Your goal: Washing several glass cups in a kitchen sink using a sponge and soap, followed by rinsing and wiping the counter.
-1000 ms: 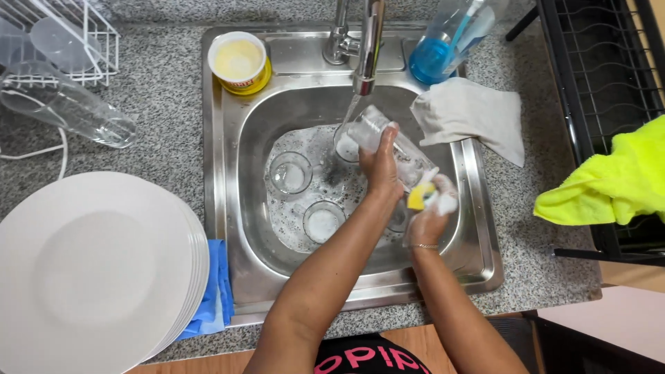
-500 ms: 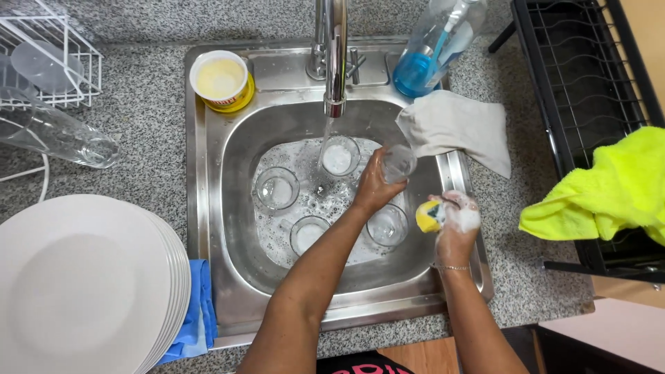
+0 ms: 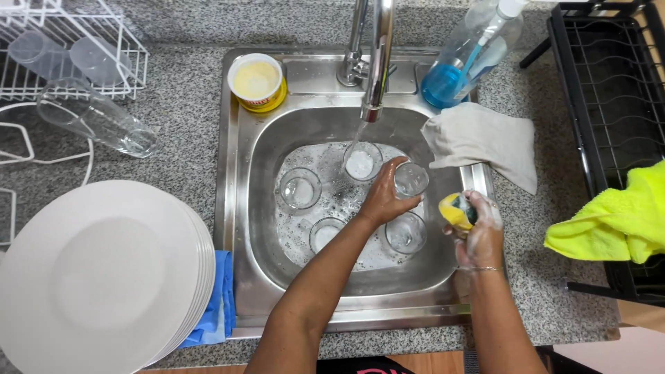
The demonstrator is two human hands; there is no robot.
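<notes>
Yellow sponge [image 3: 454, 210], white plates [image 3: 104, 277], speckled grey counter [image 3: 180, 138].

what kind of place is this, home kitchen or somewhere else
Most likely a home kitchen, at the dishwashing spot. A steel sink set in a speckled stone counter holds glasses under a running tap, a stack of white plates sits beside it, and a wire drying rack holds glasses.
</notes>
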